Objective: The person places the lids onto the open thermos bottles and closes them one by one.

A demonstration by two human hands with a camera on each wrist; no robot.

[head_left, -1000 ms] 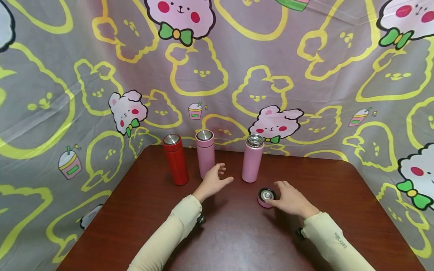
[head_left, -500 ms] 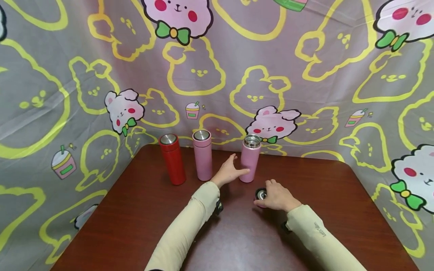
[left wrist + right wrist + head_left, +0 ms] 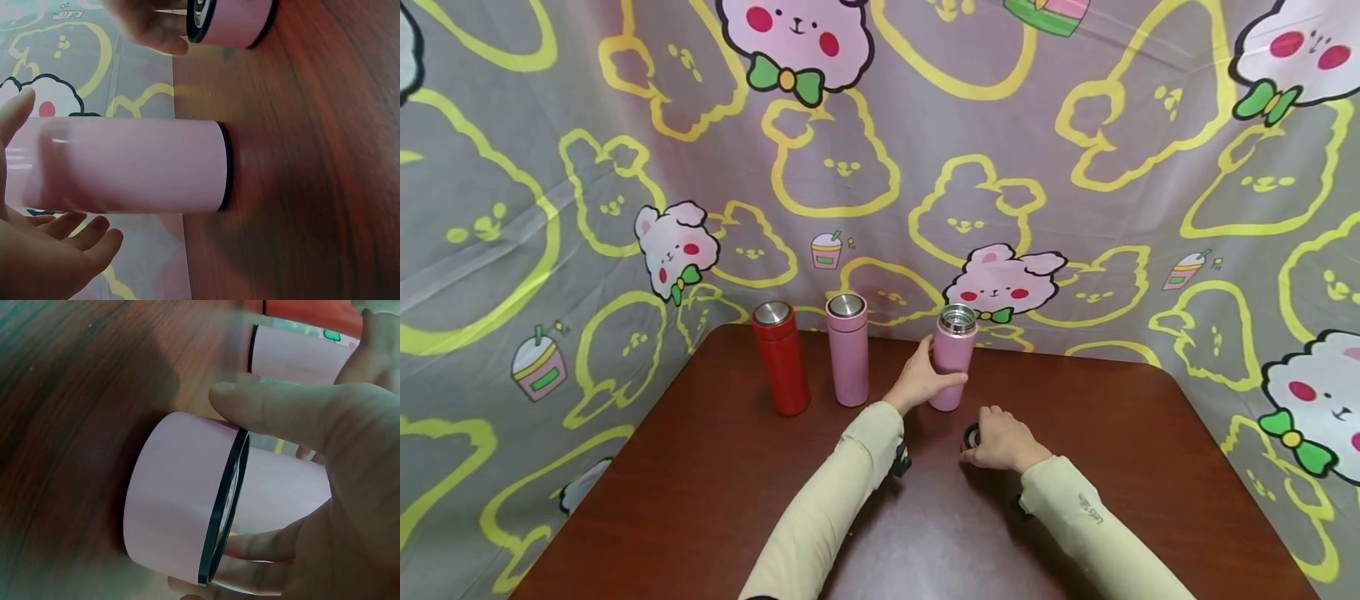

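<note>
A pink thermos bottle [image 3: 951,367] stands upright without its lid, its steel mouth showing. My left hand [image 3: 919,379] is around its left side, thumb in front and fingers behind; in the left wrist view, the fingers [image 3: 103,240] are loosely bent and a gap shows between their tips and the bottle. Nearer me, my right hand [image 3: 1006,440] holds the pink lid [image 3: 178,497] between thumb and fingers. The lid sits on the table with its black-rimmed open side up, mostly covered by the hand in the head view.
A capped pink thermos [image 3: 848,358] and a capped red thermos [image 3: 784,367] stand upright left of the uncapped bottle. All are on a brown wooden table [image 3: 715,500]. A patterned cloth [image 3: 842,167] hangs behind and at the sides.
My left hand has moved right from beside the capped pink thermos to the uncapped bottle. The right hand has come in farther over the lid and its fingers have closed round it.
</note>
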